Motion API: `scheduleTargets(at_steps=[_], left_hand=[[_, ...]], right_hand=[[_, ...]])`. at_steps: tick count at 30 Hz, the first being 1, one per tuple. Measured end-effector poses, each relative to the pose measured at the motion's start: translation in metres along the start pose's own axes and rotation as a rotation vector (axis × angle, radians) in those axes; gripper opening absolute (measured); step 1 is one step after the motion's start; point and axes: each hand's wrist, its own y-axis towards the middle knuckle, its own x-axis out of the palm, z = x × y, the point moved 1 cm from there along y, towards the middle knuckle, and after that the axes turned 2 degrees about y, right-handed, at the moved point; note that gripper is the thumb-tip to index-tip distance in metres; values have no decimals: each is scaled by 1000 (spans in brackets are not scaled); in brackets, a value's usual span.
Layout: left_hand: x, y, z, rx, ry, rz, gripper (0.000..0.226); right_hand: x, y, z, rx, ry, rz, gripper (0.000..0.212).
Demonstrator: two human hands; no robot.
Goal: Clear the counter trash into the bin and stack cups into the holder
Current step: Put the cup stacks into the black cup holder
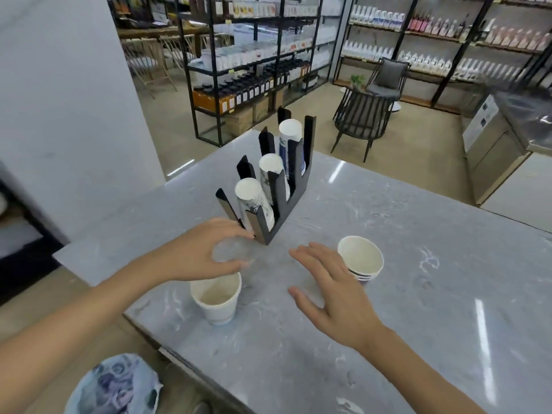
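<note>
The left hand (197, 252) hovers with fingers curled and spread, empty, its thumb just above the rim of a white paper cup (215, 300) standing upright and empty on the grey marbled worktop (418, 279). The right hand (325, 291) is open and flat, fingers apart, holding nothing, just beside a short stack of white paper cups with blue bands (361, 259) that tilts slightly; whether the fingers touch it is hard to tell. Between and beyond the hands stands a black slotted cup holder (286, 201) with three compartments in a row, each holding a stack of white cups upside down. At the lower left, below the worktop's edge, sits a bin lined with a pale bag (115, 386), with bluish crumpled trash inside.
</note>
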Motion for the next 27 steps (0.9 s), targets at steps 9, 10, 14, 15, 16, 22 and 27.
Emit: scheduleTargets(at_steps=[9,10,14,15,16,22,27], left_hand=[[24,-75,-54,-197,-356,-29,102],[31,-77,-56,-201,-367,-21,105],[49,-79,-62,-202,-393,48,96],[52,-79,-64,-203,-405,58,92],[53,-78,-66,-208,-419,65,89],[51,-74,-72,-220,-508,95,83],[26,-53,-63,-139,-511,293,68]], right_hand=[[122,-6,-21,359,442,-173,100],[134,-7,-21,380,456,-203,104],[165,-3,-20,439,516,-241,104],[170,-1,-21,440,525,-232,97],[174,0,-21,437,517,-228,89],[184,-3,-22,448,524,-211,65],[158,11,-25,449,591,-46,70]])
